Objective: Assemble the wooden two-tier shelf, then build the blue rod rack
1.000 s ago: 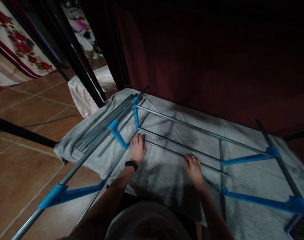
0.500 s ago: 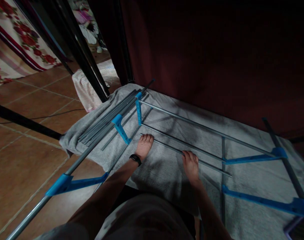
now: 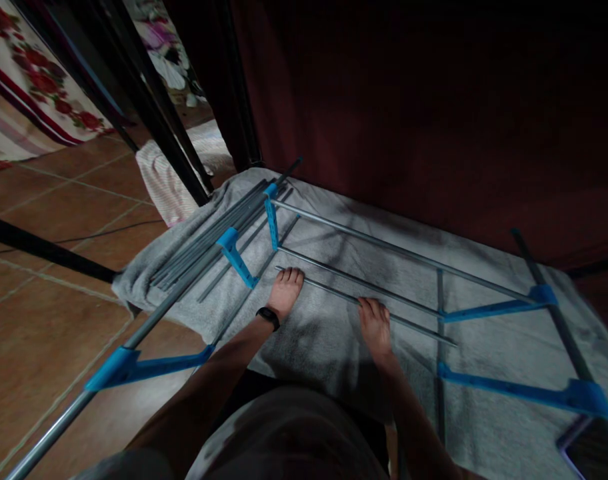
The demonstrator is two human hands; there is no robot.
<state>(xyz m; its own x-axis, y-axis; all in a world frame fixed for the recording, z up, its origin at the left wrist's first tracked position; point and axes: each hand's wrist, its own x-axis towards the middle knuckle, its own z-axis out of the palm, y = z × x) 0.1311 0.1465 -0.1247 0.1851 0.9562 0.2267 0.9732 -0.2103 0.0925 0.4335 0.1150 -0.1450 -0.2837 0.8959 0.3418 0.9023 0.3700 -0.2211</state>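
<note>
A thin grey metal rod (image 3: 330, 290) lies crosswise in front of me, both ends loose. My left hand (image 3: 287, 287) is closed over it near its left end, a black band on that wrist. My right hand (image 3: 375, 323) grips the same rod right of its middle, fingers curled over the top. Just beyond it runs a fixed crossbar (image 3: 354, 277) of a metal frame, with a higher crossbar (image 3: 384, 245) behind. Blue plastic brackets (image 3: 237, 257) join the frame's left poles, and another blue bracket (image 3: 529, 388) sits on the right side.
Several loose grey rods (image 3: 204, 243) lie bunched on the grey blanket (image 3: 324, 340) at the left. A dark phone-like object (image 3: 589, 448) rests at the lower right. Black metal posts (image 3: 159, 107) stand at the left, and a dark red curtain (image 3: 384, 133) hangs behind.
The view has shifted slightly, so everything sits a little farther left. Both hands keep their hold on the rod, which stays in about the same place against the frame.
</note>
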